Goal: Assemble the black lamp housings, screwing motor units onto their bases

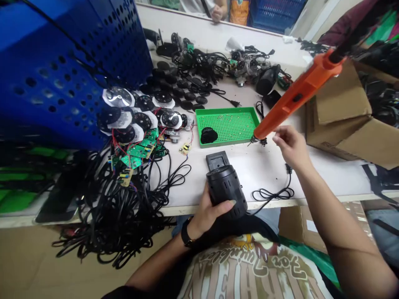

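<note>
1. The left hand (207,214) cradles a black cylindrical housing (225,189), which sits above the bench. Its fingers (232,202) curl closely under the vented body, a firm wrap that keeps it steady.
2. The right hand (291,147) is raised with its fingers (279,135) pressed together and tapering. They are just beside the tip of an orange electric screwdriver (299,95), which slants down from above. I cannot tell whether they pinch anything tiny.
3. A flat black plate (217,160) sits just past the left fingers, at the top of the housing.
4. Ahead of the right fingers lies a green tray (224,110) scattered with tiny screws (230,124).
5. Left of the housing, green circuit boards (137,151) rest among tangled black cables (109,216), with a blue perforated crate (62,70) looming beyond them.
6. Below the right fingers, a black cord (274,193) lies across the white bench (264,166). Further right stands a cardboard box (339,116). Far beyond the fingers, a co-worker's hand (217,13) rests past the bench's edge.
</note>
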Available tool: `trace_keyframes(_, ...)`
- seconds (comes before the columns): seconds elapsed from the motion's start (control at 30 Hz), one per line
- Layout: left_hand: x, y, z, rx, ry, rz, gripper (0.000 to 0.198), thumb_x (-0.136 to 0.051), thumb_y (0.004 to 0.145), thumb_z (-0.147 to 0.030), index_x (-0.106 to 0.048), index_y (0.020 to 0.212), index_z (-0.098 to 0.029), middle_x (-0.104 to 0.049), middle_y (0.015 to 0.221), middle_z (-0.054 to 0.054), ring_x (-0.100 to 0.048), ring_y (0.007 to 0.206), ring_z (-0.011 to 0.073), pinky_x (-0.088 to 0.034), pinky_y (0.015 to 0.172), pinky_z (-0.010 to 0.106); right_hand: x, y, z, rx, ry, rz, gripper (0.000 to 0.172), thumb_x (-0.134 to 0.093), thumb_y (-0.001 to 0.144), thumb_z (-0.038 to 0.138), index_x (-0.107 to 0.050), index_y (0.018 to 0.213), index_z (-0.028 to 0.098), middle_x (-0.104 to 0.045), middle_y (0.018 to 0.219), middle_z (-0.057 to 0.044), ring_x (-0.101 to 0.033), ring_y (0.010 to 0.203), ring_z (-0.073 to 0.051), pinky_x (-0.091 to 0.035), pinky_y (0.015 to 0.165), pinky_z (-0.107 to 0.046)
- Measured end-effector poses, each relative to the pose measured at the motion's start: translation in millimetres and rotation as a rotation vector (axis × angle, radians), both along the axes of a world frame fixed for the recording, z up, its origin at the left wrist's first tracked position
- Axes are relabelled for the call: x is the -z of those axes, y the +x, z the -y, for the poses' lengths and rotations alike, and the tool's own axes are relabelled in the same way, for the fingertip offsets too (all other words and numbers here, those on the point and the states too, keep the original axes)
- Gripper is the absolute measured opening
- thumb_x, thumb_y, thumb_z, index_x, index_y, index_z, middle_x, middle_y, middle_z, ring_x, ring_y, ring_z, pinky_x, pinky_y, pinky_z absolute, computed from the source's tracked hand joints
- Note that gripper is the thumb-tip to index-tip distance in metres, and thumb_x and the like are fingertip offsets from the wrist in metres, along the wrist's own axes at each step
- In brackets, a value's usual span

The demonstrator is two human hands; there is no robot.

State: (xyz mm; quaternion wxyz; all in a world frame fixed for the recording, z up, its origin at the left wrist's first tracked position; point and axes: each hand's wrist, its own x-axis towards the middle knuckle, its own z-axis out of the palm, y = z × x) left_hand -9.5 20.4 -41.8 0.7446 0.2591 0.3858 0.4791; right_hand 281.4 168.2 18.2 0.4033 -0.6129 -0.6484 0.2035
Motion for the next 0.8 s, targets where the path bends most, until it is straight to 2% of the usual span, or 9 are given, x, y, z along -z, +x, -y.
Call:
trace_keyframes(0.07, -1.1, -1, 0, -0.002, 0.001, -0.017, 0.071, -0.097, 0.067, -0.044, -0.063, 0.125, -0.020, -0.075, 0.116, 0.014, -0.073, 0.111, 0.0357, -0.053, 0.107, 0.058, -2.4, -7, 41, 0.049, -0.022, -0.132, 0.017, -0.070, 0.087, 0.036, -0.073, 0.096, 0.022, -0.071, 0.087, -0.004, -0.064, 0.078, -0.019, -0.054, 0.075, -0.035)
trace_keyframes(0.13, -2.8, 0, 0, -0.016, -0.002, -0.028, 0.071, -0.096, 0.066, -0.047, -0.064, 0.123, -0.020, -0.075, 0.114, 0.014, -0.072, 0.110, 0.0357, -0.054, 0.105, 0.057, -2.3, -26, 74, 0.037, -0.081, -0.299, 0.015, -0.076, 0.086, 0.037, -0.076, 0.092, 0.023, -0.073, 0.088, -0.004, -0.066, 0.079, -0.019, -0.057, 0.077, -0.036)
trace_keyframes(0.2, -4.5, 4, 0, -0.062, -0.002, -0.034, 0.074, -0.097, 0.064, -0.051, -0.063, 0.122, -0.020, -0.074, 0.113, 0.013, -0.072, 0.108, 0.0342, -0.056, 0.102, 0.054, -0.2, -51, 98, -0.017, -0.162, -0.502, 0.017, -0.083, 0.082, 0.038, -0.078, 0.089, 0.024, -0.074, 0.086, -0.003, -0.067, 0.075, -0.018, -0.059, 0.078, -0.037)
trace_keyframes(0.3, -5.3, 11, 1, -0.211, 0.014, -0.069, 0.076, -0.097, 0.060, -0.058, -0.063, 0.118, -0.021, -0.073, 0.111, 0.010, -0.072, 0.102, 0.0297, -0.057, 0.098, 0.048, 3.9, -86, 120, -0.101, -0.309, -0.741, 0.023, -0.088, 0.079, 0.044, -0.080, 0.088, 0.025, -0.074, 0.084, -0.002, -0.068, 0.073, -0.018, -0.062, 0.078, -0.039)
trace_keyframes(0.4, -3.3, 16, 5, -0.364, 0.053, -0.147, 0.078, -0.095, 0.059, -0.063, -0.064, 0.117, -0.023, -0.073, 0.110, 0.008, -0.071, 0.102, 0.0290, -0.057, 0.097, 0.043, 7.3, -106, 130, -0.157, -0.350, -0.807, 0.026, -0.092, 0.073, 0.047, -0.081, 0.082, 0.026, -0.073, 0.094, -0.004, -0.069, 0.087, -0.020, -0.061, 0.086, -0.040)
trace_keyframes(0.53, 2.1, 18, 12, -0.388, 0.142, -0.203, 0.078, -0.093, 0.064, -0.062, -0.063, 0.124, -0.022, -0.073, 0.116, 0.009, -0.071, 0.109, 0.0305, -0.056, 0.101, 0.042, 10.2, -111, 132, -0.203, -0.388, -0.873, 0.025, -0.099, 0.065, 0.042, -0.081, 0.075, 0.027, -0.068, 0.107, -0.004, -0.065, 0.104, -0.021, -0.054, 0.102, -0.041)
trace_keyframes(0.67, 9.3, 18, 14, -0.351, 0.212, -0.199, 0.074, -0.089, 0.073, -0.058, -0.059, 0.129, -0.021, -0.074, 0.118, 0.011, -0.073, 0.108, 0.0297, -0.057, 0.100, 0.043, 8.0, -109, 130, -0.188, -0.525, -0.979, 0.025, -0.100, 0.059, 0.036, -0.080, 0.068, 0.025, -0.066, 0.106, -0.004, -0.064, 0.100, -0.019, -0.053, 0.095, -0.036)
trace_keyframes(0.8, 17.2, 15, 13, -0.307, 0.296, -0.193, 0.074, -0.089, 0.074, -0.056, -0.054, 0.131, -0.022, -0.075, 0.120, 0.010, -0.074, 0.108, 0.0292, -0.059, 0.100, 0.044, 3.6, -112, 129, -0.135, -0.646, -1.076, 0.028, -0.101, 0.054, 0.027, -0.074, 0.062, 0.021, -0.066, 0.104, -0.003, -0.062, 0.095, -0.016, -0.051, 0.085, -0.030)
